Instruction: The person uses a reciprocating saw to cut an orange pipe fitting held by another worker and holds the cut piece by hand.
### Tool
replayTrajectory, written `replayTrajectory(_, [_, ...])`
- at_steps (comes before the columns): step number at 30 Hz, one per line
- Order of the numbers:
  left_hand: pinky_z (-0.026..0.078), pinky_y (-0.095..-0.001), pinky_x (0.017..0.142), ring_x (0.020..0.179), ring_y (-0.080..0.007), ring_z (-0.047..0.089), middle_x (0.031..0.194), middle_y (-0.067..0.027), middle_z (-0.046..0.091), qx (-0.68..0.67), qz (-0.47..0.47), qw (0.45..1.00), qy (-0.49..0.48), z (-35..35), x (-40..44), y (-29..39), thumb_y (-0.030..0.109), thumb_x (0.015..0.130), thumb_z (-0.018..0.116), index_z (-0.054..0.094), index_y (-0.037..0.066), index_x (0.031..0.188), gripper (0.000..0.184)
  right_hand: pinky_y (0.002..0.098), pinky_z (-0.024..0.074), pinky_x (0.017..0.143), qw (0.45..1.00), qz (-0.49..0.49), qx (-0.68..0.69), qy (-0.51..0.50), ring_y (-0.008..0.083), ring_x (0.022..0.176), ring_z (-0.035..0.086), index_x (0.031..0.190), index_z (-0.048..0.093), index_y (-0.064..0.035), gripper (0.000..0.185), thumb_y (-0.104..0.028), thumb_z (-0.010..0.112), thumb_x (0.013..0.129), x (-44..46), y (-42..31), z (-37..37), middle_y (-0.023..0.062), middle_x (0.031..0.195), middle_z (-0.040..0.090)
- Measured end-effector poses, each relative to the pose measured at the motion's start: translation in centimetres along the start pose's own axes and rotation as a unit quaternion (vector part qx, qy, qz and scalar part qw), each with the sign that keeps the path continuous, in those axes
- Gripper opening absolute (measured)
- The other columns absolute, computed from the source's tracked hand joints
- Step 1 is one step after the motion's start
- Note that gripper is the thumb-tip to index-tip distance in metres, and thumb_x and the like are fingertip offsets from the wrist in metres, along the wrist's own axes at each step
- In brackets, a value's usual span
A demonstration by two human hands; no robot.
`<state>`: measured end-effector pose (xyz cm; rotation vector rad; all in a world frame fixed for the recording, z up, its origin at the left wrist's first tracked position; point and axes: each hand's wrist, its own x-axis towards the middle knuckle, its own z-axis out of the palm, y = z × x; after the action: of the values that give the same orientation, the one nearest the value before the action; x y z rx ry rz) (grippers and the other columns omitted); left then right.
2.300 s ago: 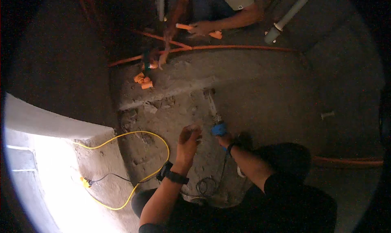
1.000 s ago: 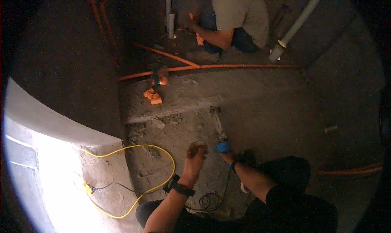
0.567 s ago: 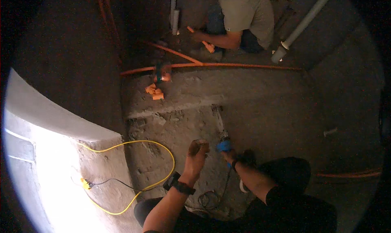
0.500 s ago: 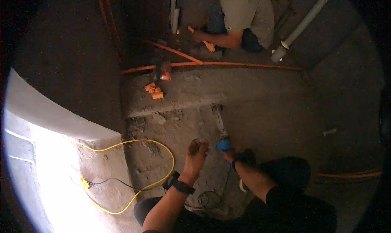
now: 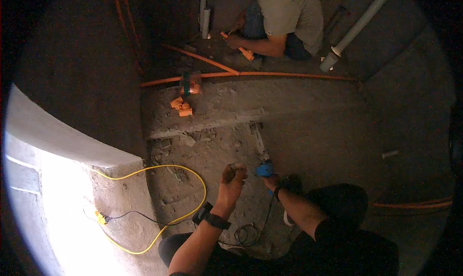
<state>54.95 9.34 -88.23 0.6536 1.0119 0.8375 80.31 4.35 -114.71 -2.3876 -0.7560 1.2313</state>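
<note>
My right hand [image 5: 271,180] is wrapped round the handle of a blue power tool [image 5: 264,169], whose pale metal front part points away from me over the rough floor. A black cord runs back from the tool and lies in a coil [image 5: 247,234] near my legs. My left hand [image 5: 233,175] is raised just left of the tool, apart from it, with its fingers curled together; what they hold, if anything, cannot be made out. A dark band or watch [image 5: 216,221] is on my left wrist.
A crouching person [image 5: 289,20] in a light shirt holds an orange piece at the back. Orange pipe [image 5: 289,75] crosses the floor, with orange fittings [image 5: 182,107] before it. A yellow cable [image 5: 202,179] loops at left. Grey pipes [image 5: 364,20] stand behind.
The view has tilted up since the first frame, showing more of the other person, who has drawn back from the fittings. My right hand stays on the tool; my left keeps its curled pose.
</note>
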Motion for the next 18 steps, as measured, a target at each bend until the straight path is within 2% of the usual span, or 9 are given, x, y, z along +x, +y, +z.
replayTrajectory(3, [0.043, -0.0261, 0.073, 0.085, -0.0107, 0.055, 0.094, 0.0010, 0.059, 0.005, 0.012, 1.000, -0.007, -0.11, 0.09, -0.33, 0.024, 0.088, 0.059, 0.056, 0.011, 0.101, 0.019, 0.0359, 0.0445, 0.047, 1.000, 0.011, 0.002, -0.009, 0.0193, 0.046, 0.055, 0.056, 0.054, -0.0078, 0.036, -0.035, 0.070, 0.072, -1.56, -1.42, -0.79, 0.0066, 0.053, 0.056])
replayTrajectory(5, [0.043, -0.0261, 0.073, 0.084, -0.0108, 0.055, 0.094, 0.0011, 0.059, 0.005, 0.012, 1.000, -0.006, -0.04, 0.04, -0.22, 0.024, 0.089, 0.058, 0.056, 0.011, 0.101, 0.018, 0.0355, 0.0432, 0.048, 0.996, -0.075, -0.045, 0.003, 0.0187, 0.047, 0.055, 0.058, 0.055, -0.0075, 0.034, -0.035, 0.069, 0.073, -1.45, -0.99, -1.07, 0.0061, 0.053, 0.056])
replayTrajectory(11, [0.043, -0.0261, 0.073, 0.084, -0.0110, 0.055, 0.094, 0.0010, 0.059, -0.002, 0.019, 1.000, -0.010, 0.13, -0.17, 0.00, 0.026, 0.089, 0.058, 0.056, 0.011, 0.101, 0.020, 0.0354, 0.0434, 0.049, 1.000, -0.027, 0.006, -0.016, 0.0188, 0.049, 0.056, 0.065, 0.059, -0.0065, 0.031, -0.034, 0.070, 0.073, -1.66, -1.09, -0.94, 0.0052, 0.054, 0.057])
replayTrajectory(14, [0.043, -0.0262, 0.073, 0.085, -0.0111, 0.055, 0.094, 0.0011, 0.058, 0.010, 0.011, 1.000, 0.000, 0.23, -0.06, 0.01, 0.026, 0.089, 0.058, 0.056, 0.011, 0.102, 0.021, 0.0361, 0.0432, 0.048, 0.997, -0.072, -0.014, 0.030, 0.0195, 0.048, 0.056, 0.063, 0.057, -0.0067, 0.031, -0.033, 0.070, 0.073, -1.40, -0.94, -0.62, 0.0054, 0.054, 0.057])
replayTrajectory(18, [0.043, -0.0258, 0.072, 0.085, -0.0109, 0.054, 0.094, 0.0014, 0.058, 0.007, 0.023, 1.000, -0.003, 0.31, -0.37, 0.22, 0.027, 0.089, 0.058, 0.056, 0.010, 0.102, 0.021, 0.0362, 0.0435, 0.048, 0.998, -0.059, -0.017, 0.018, 0.0197, 0.047, 0.056, 0.063, 0.057, -0.0067, 0.031, -0.033, 0.070, 0.074, -1.46, -1.02, -0.75, 0.0057, 0.054, 0.057])
